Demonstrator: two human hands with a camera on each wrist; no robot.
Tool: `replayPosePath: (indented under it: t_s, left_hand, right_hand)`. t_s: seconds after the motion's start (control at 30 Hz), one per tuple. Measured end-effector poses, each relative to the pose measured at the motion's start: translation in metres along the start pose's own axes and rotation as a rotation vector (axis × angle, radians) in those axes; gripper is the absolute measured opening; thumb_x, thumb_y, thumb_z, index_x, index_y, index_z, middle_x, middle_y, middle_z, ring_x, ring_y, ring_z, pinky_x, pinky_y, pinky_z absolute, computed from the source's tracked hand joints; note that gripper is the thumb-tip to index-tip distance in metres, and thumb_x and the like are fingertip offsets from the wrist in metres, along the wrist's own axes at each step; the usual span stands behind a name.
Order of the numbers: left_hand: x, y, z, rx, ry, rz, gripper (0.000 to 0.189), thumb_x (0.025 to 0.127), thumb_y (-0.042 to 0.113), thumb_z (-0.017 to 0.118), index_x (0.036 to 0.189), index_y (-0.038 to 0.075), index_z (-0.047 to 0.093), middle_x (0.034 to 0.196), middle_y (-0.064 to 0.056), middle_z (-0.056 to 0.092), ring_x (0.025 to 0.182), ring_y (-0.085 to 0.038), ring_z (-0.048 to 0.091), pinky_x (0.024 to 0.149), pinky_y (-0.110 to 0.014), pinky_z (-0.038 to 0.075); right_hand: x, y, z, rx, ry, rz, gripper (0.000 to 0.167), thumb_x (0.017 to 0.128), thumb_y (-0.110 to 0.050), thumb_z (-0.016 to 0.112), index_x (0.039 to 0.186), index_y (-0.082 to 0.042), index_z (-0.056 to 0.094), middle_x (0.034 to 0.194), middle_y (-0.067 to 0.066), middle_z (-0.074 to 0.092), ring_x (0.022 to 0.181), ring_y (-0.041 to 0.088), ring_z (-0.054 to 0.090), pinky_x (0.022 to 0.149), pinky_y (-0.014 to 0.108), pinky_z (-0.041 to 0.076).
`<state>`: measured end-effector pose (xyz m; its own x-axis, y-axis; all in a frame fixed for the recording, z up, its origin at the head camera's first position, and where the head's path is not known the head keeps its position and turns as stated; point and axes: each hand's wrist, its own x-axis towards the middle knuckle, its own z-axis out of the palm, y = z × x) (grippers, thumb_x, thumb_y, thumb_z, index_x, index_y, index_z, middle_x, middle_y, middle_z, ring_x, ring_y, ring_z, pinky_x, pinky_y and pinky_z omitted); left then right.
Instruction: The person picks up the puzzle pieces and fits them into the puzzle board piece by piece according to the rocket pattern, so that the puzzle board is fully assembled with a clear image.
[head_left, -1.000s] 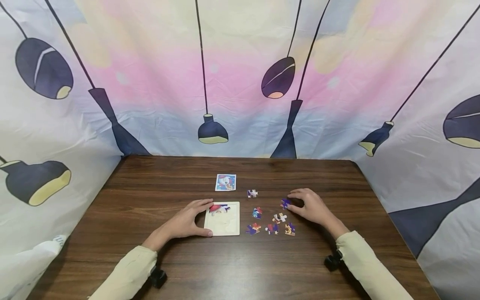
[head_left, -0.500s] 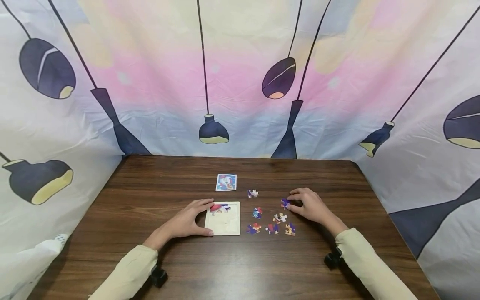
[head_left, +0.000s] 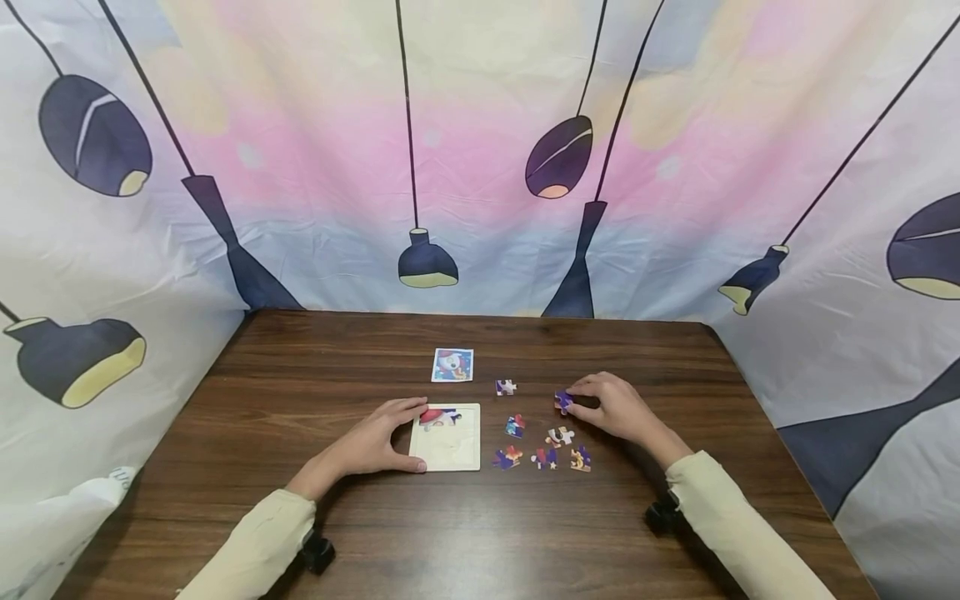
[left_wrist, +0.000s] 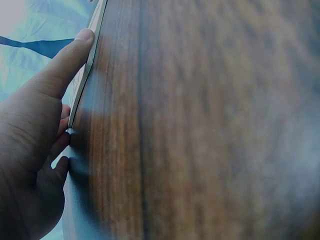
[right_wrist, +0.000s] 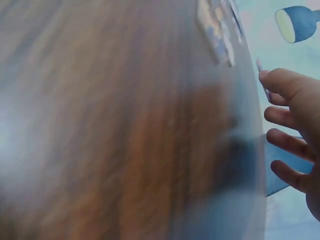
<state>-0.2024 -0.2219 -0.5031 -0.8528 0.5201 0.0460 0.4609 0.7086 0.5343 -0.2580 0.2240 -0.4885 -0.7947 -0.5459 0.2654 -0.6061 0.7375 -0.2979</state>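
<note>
My left hand (head_left: 377, 437) holds the left side of a pale square puzzle tray (head_left: 452, 452), thumb at the near corner and fingers at the far one. In the left wrist view the thumb (left_wrist: 80, 42) lies along the tray's edge. Colored pieces fill the top left of the tray; its pale base shows elsewhere. To the right, my right hand (head_left: 617, 406) pinches a purple puzzle piece (head_left: 562, 402) between thumb and index finger. The right wrist view shows that piece (right_wrist: 268, 96) edge-on at the fingertips, raised off the tabletop, with the other fingers spread loosely.
Several loose puzzle pieces lie between tray and right hand, among them a white-and-purple one (head_left: 506, 387) at the back and an orange-and-purple one (head_left: 581, 458) in front. A small picture card (head_left: 453, 365) lies behind the tray. Printed cloth (head_left: 480, 167) surrounds the wooden table (head_left: 465, 533).
My right hand has lifted the purple piece and shifted slightly left and away from me with it. The left hand and the tray stay where they were.
</note>
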Motion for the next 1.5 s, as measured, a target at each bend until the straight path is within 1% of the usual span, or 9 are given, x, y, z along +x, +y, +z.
replayPosePath:
  t_s: [0.07, 0.3, 0.53, 0.77, 0.93, 1.17, 1.27, 1.37, 1.5]
  left_hand:
    - [0.000, 0.000, 0.000, -0.001, 0.000, -0.003, 0.104, 0.074, 0.068, 0.081, 0.154, 0.010, 0.047, 0.161, -0.006, 0.041, 0.148, -0.032, 0.035, 0.114, -0.057, 0.036]
    - [0.000, 0.001, 0.000, -0.002, -0.003, -0.009, 0.103, 0.075, 0.067, 0.081, 0.154, 0.010, 0.048, 0.160, -0.007, 0.041, 0.148, -0.032, 0.035, 0.113, -0.058, 0.036]
    - [-0.001, 0.001, -0.001, -0.003, -0.001, -0.009, 0.103, 0.075, 0.067, 0.081, 0.154, 0.010, 0.047, 0.161, -0.006, 0.041, 0.149, -0.033, 0.034, 0.114, -0.059, 0.035]
    - [-0.001, 0.001, -0.002, -0.004, -0.002, -0.008, 0.103, 0.075, 0.066, 0.081, 0.154, 0.011, 0.047, 0.161, -0.006, 0.041, 0.149, -0.033, 0.034, 0.114, -0.058, 0.035]
    - [-0.001, 0.002, -0.002, -0.001, -0.006, -0.011, 0.103, 0.075, 0.067, 0.081, 0.154, 0.011, 0.046, 0.161, -0.006, 0.040, 0.149, -0.033, 0.034, 0.114, -0.059, 0.035]
    - [0.000, 0.003, -0.001, 0.006, -0.015, -0.022, 0.103, 0.076, 0.067, 0.080, 0.155, 0.011, 0.046, 0.161, -0.007, 0.040, 0.149, -0.033, 0.034, 0.114, -0.059, 0.035]
    - [0.000, 0.003, -0.001, 0.005, -0.020, -0.028, 0.103, 0.076, 0.068, 0.080, 0.155, 0.012, 0.046, 0.162, -0.007, 0.039, 0.149, -0.033, 0.033, 0.114, -0.059, 0.035]
    - [0.000, 0.003, -0.001, 0.001, -0.022, -0.029, 0.103, 0.076, 0.068, 0.080, 0.155, 0.012, 0.046, 0.162, -0.007, 0.039, 0.149, -0.034, 0.033, 0.114, -0.060, 0.035]
    - [-0.001, 0.003, -0.002, 0.000, -0.014, -0.026, 0.102, 0.076, 0.067, 0.080, 0.155, 0.012, 0.046, 0.162, -0.007, 0.039, 0.149, -0.033, 0.034, 0.114, -0.060, 0.035]
  right_hand:
    - [0.004, -0.004, -0.001, 0.010, 0.010, -0.007, 0.033, 0.094, -0.036, 0.075, 0.117, -0.012, 0.079, 0.115, 0.005, 0.074, 0.107, 0.026, 0.068, 0.091, 0.050, 0.055]
    - [0.020, -0.025, 0.000, 0.034, 0.058, -0.093, 0.032, 0.095, -0.034, 0.075, 0.119, -0.013, 0.078, 0.114, 0.004, 0.075, 0.104, 0.023, 0.069, 0.088, 0.047, 0.057]
    - [0.037, -0.048, 0.007, 0.063, 0.072, -0.142, 0.032, 0.095, -0.035, 0.075, 0.119, -0.014, 0.078, 0.114, 0.002, 0.075, 0.104, 0.020, 0.068, 0.088, 0.044, 0.057]
    - [0.050, -0.071, 0.018, 0.090, 0.029, -0.145, 0.034, 0.095, -0.038, 0.074, 0.120, -0.015, 0.078, 0.116, 0.002, 0.075, 0.108, 0.020, 0.068, 0.091, 0.042, 0.057]
    - [0.058, -0.084, 0.028, 0.097, 0.010, -0.158, 0.033, 0.096, -0.037, 0.073, 0.119, -0.015, 0.078, 0.116, 0.004, 0.075, 0.109, 0.022, 0.068, 0.093, 0.044, 0.055]
    - [0.069, -0.097, 0.041, 0.066, -0.039, -0.157, 0.033, 0.096, -0.039, 0.072, 0.120, -0.017, 0.078, 0.115, 0.002, 0.075, 0.109, 0.020, 0.068, 0.094, 0.043, 0.055]
    - [0.073, -0.102, 0.045, 0.074, -0.050, -0.165, 0.034, 0.096, -0.039, 0.073, 0.119, -0.015, 0.078, 0.114, 0.001, 0.076, 0.106, 0.020, 0.068, 0.095, 0.043, 0.054]
    - [0.076, -0.105, 0.049, 0.057, -0.063, -0.168, 0.035, 0.095, -0.040, 0.073, 0.118, -0.015, 0.078, 0.114, 0.001, 0.076, 0.107, 0.019, 0.068, 0.096, 0.043, 0.054]
    - [0.078, -0.109, 0.055, 0.014, -0.079, -0.181, 0.035, 0.095, -0.042, 0.072, 0.118, -0.016, 0.079, 0.114, 0.000, 0.076, 0.105, 0.018, 0.068, 0.093, 0.039, 0.055]
